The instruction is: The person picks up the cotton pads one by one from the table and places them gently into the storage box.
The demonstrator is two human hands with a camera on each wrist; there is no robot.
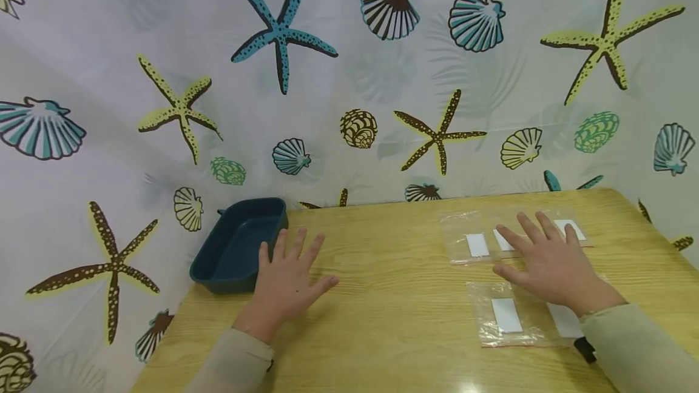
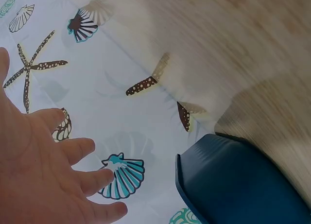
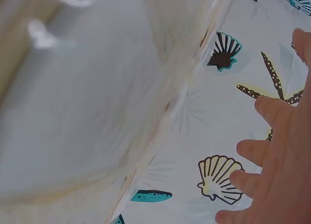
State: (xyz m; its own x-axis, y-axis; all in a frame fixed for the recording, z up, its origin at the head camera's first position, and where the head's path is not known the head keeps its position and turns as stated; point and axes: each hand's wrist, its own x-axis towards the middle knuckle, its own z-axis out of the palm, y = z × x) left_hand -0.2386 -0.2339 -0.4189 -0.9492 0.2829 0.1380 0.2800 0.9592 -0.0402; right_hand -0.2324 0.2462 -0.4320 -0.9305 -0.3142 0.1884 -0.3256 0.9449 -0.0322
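Observation:
My left hand [image 1: 286, 287] is held palm down with its fingers spread, just right of a dark blue plastic bin [image 1: 221, 284]. It holds nothing; in the left wrist view the fingers are straight beside the bin [image 2: 248, 180]. On the right, my other hand [image 1: 557, 268] is also spread palm down, over clear plastic bags with white rectangles on them. One bag [image 1: 457, 238] lies in the back row, another [image 1: 480, 305] nearer the front. The right hand and sleeve cover parts of these bags. A bag's clear film [image 3: 160, 117] fills much of the right wrist view.
The wooden table [image 1: 377, 296] runs back to a white curtain [image 1: 327, 108] printed with starfish and shells, which also hangs at both sides. A small black object [image 1: 585, 350] pokes out by the right sleeve.

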